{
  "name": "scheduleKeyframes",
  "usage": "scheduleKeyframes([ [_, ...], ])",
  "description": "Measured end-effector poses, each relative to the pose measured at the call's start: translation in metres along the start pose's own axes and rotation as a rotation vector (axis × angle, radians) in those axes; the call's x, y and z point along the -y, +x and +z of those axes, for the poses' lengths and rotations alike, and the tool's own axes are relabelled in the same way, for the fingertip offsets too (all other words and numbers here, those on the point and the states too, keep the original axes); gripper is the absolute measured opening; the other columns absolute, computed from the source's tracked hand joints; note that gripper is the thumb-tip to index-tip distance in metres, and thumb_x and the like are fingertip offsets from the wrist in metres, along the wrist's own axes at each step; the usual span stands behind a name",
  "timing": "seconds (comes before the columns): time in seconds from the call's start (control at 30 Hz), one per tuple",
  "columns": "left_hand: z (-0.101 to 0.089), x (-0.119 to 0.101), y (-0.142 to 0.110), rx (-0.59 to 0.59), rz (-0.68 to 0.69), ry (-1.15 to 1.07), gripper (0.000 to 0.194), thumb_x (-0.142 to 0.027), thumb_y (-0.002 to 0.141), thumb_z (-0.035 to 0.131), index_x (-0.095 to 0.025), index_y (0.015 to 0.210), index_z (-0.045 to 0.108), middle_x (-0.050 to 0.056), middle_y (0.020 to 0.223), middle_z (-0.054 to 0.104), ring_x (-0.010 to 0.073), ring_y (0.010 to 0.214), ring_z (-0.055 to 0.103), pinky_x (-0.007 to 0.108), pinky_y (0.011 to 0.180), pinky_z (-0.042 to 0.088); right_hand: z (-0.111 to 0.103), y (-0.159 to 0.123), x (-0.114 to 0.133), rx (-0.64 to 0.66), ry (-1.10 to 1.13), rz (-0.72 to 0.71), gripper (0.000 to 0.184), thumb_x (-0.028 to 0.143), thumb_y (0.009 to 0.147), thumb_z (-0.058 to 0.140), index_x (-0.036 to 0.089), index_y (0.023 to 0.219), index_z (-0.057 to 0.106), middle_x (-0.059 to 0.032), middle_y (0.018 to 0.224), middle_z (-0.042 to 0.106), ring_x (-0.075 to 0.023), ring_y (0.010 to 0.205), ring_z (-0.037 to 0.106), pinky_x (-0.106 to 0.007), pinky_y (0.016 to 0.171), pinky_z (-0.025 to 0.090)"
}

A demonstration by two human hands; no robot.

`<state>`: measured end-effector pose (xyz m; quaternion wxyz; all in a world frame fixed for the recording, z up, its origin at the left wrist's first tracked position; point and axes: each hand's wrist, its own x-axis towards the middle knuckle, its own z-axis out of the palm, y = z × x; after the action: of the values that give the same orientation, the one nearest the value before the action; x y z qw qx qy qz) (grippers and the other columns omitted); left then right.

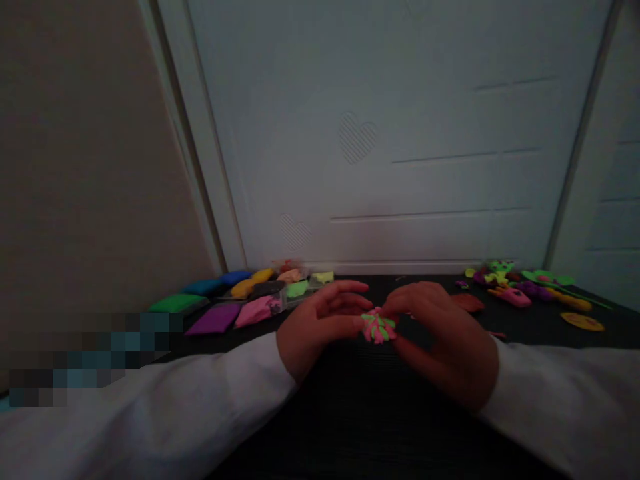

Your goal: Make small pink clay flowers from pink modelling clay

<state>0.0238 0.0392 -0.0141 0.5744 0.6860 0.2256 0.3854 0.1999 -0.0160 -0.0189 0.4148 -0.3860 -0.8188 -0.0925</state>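
Clay, or something much like it, is being worked between two bare hands near the lower centre of the frame: a small striped piece in pink and light green, its strips spreading from the middle, is held just above or on the black bench. From where I stand, the left hand is curled in, gripping the left edge of the piece with the thumb and bent fingers, while the right hand pinches its right side, index finger over the top and thumb lower down. I judge the step in hand to be shaping or adjusting those strips; such work calls for light, even fingertip pressure, with one side steadied so that the stripes don't smear. The room is dim, so much is hard to make out. The underside of the piece is hidden, and fingertips cover parts of its rim; I can't tell whether it touches the bench. Behind the right hand, a red item is partly blocked. The colourful shapes at the right of the frame overlap too much to sort out, pixel blocks blur an area beside the green packet at lower left, and both forearms run out of frame.
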Motion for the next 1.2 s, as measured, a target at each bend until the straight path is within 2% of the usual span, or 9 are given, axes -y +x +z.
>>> scheduleKeyframes([
  [0.07, 0.000, -0.002, -0.003, -0.059, 0.126, 0.138, 0.029, -0.016, 0.065, 0.062, -0.020, 0.093, 0.055, 0.002, 0.095, 0.056, 0.0168, 0.092, 0.051, 0.029, 0.078, 0.039, 0.000, 0.001, 0.000, 0.009, 0.005, 0.029, 0.024, 0.009, 0.068, 0.052, 0.019, 0.090, 0.051, -0.0031, 0.089, 0.056, -0.0162, 0.087, 0.048, -0.033, 0.077, 0.035],
  [0.17, 0.000, -0.004, -0.007, -0.048, 0.267, 0.334, 0.019, -0.018, 0.068, 0.060, -0.021, 0.087, 0.059, 0.002, 0.102, 0.052, 0.0174, 0.097, 0.048, 0.027, 0.076, 0.041, 0.000, 0.001, 0.001, 0.014, 0.008, 0.039, 0.023, 0.010, 0.068, 0.053, 0.018, 0.090, 0.051, -0.0026, 0.088, 0.056, -0.0156, 0.086, 0.048, -0.032, 0.076, 0.035],
  [0.3, 0.002, -0.006, -0.012, -0.044, 0.343, 0.528, 0.025, -0.016, 0.067, 0.061, -0.021, 0.091, 0.055, 0.003, 0.109, 0.047, 0.0187, 0.099, 0.045, 0.028, 0.075, 0.042, 0.000, 0.001, 0.001, 0.004, 0.008, 0.045, 0.023, 0.010, 0.069, 0.052, 0.018, 0.091, 0.051, -0.0026, 0.088, 0.056, -0.0154, 0.086, 0.048, -0.032, 0.075, 0.035],
  [0.5, 0.010, -0.009, -0.017, -0.146, 0.487, 0.868, 0.024, -0.014, 0.066, 0.060, -0.021, 0.088, 0.054, 0.002, 0.106, 0.044, 0.0163, 0.100, 0.042, 0.026, 0.081, 0.035, 0.000, 0.001, 0.001, 0.001, 0.001, 0.038, 0.022, 0.010, 0.070, 0.052, 0.018, 0.090, 0.050, -0.0025, 0.089, 0.056, -0.0149, 0.086, 0.047, -0.032, 0.076, 0.035],
  [0.63, 0.011, -0.010, -0.017, -0.167, 0.507, 0.932, 0.023, -0.015, 0.066, 0.060, -0.020, 0.088, 0.053, 0.002, 0.105, 0.041, 0.0154, 0.101, 0.040, 0.024, 0.081, 0.034, 0.000, 0.000, 0.001, -0.005, -0.001, 0.025, 0.022, 0.010, 0.070, 0.052, 0.017, 0.091, 0.051, -0.0023, 0.088, 0.056, -0.0146, 0.085, 0.048, -0.031, 0.075, 0.035],
  [0.93, 0.011, -0.011, -0.016, -0.143, 0.524, 1.000, 0.015, -0.014, 0.068, 0.057, -0.018, 0.082, 0.054, 0.004, 0.101, 0.043, 0.0157, 0.100, 0.040, 0.030, 0.088, 0.031, 0.000, -0.001, 0.000, -0.001, -0.012, -0.009, 0.023, 0.011, 0.070, 0.052, 0.016, 0.092, 0.052, -0.0031, 0.089, 0.055, -0.0148, 0.086, 0.047, -0.031, 0.076, 0.034],
  [1.2, 0.013, -0.014, -0.018, -0.126, 0.513, 1.023, 0.017, -0.013, 0.066, 0.058, -0.017, 0.081, 0.052, 0.004, 0.100, 0.043, 0.0155, 0.099, 0.041, 0.030, 0.087, 0.031, -0.001, -0.001, 0.001, 0.021, -0.007, 0.004, 0.021, 0.012, 0.070, 0.052, 0.016, 0.091, 0.052, -0.0027, 0.088, 0.056, -0.0141, 0.085, 0.048, -0.031, 0.077, 0.034],
])
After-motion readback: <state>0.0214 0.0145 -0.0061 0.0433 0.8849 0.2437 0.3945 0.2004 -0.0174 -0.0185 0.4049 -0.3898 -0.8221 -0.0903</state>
